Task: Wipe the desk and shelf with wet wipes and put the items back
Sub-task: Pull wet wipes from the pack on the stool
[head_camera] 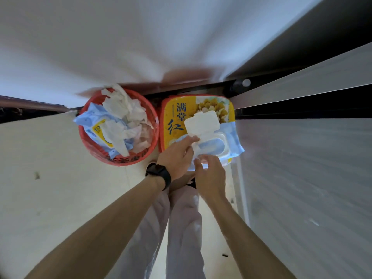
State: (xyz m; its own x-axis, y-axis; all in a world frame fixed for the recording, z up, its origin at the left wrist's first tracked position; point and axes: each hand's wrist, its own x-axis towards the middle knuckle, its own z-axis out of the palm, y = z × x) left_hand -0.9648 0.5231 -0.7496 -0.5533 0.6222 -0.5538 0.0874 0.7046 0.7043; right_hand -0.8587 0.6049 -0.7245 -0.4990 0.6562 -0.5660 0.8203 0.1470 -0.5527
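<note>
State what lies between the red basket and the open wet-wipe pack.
In the head view, the printed top of the yellow box fills that stretch: the red basket stands beside the box, and the wet-wipe pack rests on it.

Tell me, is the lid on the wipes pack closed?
No, the white lid is flipped up and back, leaving the opening in the top of the pack uncovered.

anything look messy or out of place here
The red bin is overfull: crumpled wipes spill past its far rim. The wipes pack, its lid flipped open, overhangs the near right edge of the yellow box.
</note>
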